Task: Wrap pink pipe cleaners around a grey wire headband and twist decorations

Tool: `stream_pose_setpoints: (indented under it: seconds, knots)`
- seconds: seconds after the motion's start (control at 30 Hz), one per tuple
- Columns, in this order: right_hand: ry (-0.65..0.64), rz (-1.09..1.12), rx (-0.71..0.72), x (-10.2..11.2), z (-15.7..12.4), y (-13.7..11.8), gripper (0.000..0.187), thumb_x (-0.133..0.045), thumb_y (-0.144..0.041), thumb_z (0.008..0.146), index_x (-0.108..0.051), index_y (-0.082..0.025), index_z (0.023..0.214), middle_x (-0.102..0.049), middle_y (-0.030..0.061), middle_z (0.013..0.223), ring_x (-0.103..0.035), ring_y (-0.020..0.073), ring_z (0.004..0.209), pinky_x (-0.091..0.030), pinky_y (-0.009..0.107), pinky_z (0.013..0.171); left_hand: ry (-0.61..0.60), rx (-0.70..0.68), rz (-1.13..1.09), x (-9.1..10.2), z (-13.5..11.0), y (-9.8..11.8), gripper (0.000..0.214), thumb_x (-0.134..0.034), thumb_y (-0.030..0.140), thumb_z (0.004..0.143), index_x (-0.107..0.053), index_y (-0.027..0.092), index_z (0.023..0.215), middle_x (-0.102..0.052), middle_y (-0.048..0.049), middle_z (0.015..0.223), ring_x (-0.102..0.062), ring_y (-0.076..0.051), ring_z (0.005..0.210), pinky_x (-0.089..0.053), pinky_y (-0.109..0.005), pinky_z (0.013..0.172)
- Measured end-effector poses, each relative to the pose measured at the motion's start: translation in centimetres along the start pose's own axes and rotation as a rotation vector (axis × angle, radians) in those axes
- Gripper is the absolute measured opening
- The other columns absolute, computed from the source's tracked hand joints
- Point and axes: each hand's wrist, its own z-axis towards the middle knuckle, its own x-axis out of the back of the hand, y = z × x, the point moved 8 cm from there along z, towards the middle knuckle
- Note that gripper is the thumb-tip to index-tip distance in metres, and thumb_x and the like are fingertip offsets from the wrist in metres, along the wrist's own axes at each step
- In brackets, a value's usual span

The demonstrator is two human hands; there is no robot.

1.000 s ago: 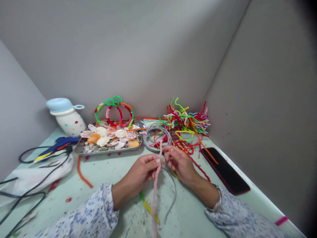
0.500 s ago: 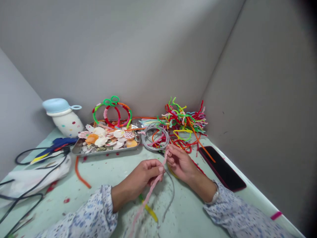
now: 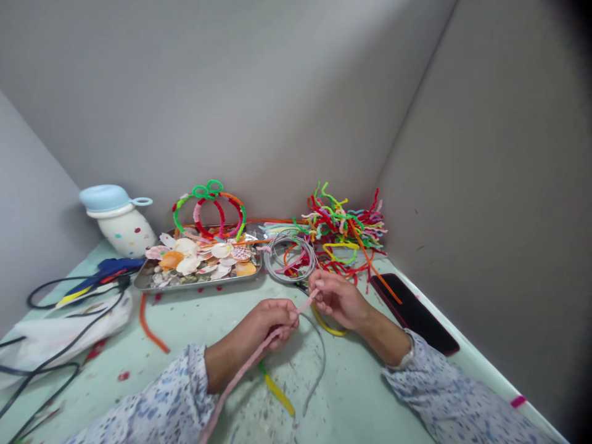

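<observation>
A pink pipe cleaner (image 3: 250,364) runs between my two hands above the table, its long tail hanging toward me over the left wrist. My left hand (image 3: 266,327) pinches it partway along, between thumb and fingers. Closer to the far end, my right hand (image 3: 337,299) grips it with the fingertips. Beneath the hands a green and yellow pipe cleaner (image 3: 279,394) lies on the table, with a loose grey wire end (image 3: 322,361) to its right. A coil of grey wire (image 3: 272,265) rests just beyond my hands.
A metal tray (image 3: 203,285) of shells stands behind, with pipe-cleaner rings (image 3: 243,213) above it. Pipe cleaners (image 3: 345,216) heap at the back right beside a phone (image 3: 416,314). Left are a bottle (image 3: 124,228), black cables (image 3: 60,351) and an orange strip (image 3: 150,330).
My left hand has shifted slightly left, and the pink pipe cleaner now slants lower, its tail swung left over my wrist. My right hand still holds the far end.
</observation>
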Motion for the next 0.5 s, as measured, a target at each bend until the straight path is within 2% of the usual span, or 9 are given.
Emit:
stream_pose_setpoints:
  seconds: [0.1, 0.27, 0.37, 0.5]
  knots:
    - [0.0, -0.13, 0.034, 0.6, 0.1, -0.3, 0.015, -0.066, -0.028, 0.073, -0.056, -0.017, 0.073, -0.051, -0.0047, 0.055, -0.042, 0.0057, 0.043, -0.024, 0.016, 0.04, 0.022, -0.023, 0.004, 0.4, 0.0, 0.2, 0.015, -0.06, 0.021, 0.072, -0.052, 0.016, 0.061, -0.037, 0.0074, 0.044, -0.02, -0.003, 0.036, -0.013, -0.018, 0.036]
    - [0.026, -0.248, 0.101, 1.0, 0.2, -1.0, 0.015, -0.066, -0.027, 0.076, -0.056, -0.017, 0.071, -0.039, -0.0083, 0.05, -0.03, 0.0044, 0.043, -0.019, 0.018, 0.042, 0.063, -0.069, 0.014, 1.2, 0.1, 0.3, 0.014, -0.057, 0.019, 0.074, -0.05, 0.017, 0.062, -0.036, 0.0078, 0.044, -0.02, -0.004, 0.037, -0.014, -0.018, 0.036]
    - [0.094, -0.179, 0.109, 0.9, 0.2, -1.1, 0.019, -0.068, -0.029, 0.075, -0.055, -0.017, 0.071, -0.038, -0.0092, 0.05, -0.026, 0.0036, 0.042, -0.017, 0.017, 0.041, 0.064, -0.081, 0.042, 1.4, 0.3, 0.1, 0.012, -0.058, 0.019, 0.074, -0.051, 0.017, 0.064, -0.039, 0.0076, 0.045, -0.022, -0.004, 0.038, -0.016, -0.018, 0.036]
    - [0.157, 0.073, 0.096, 0.3, 0.1, -0.6, 0.024, -0.074, -0.027, 0.07, -0.053, -0.017, 0.071, -0.04, -0.0082, 0.054, -0.032, 0.0031, 0.044, -0.018, 0.014, 0.039, 0.074, -0.107, 0.102, 1.3, 0.5, 0.0, 0.012, -0.06, 0.022, 0.074, -0.052, 0.017, 0.066, -0.039, 0.0083, 0.045, -0.023, -0.005, 0.038, -0.018, -0.018, 0.038]
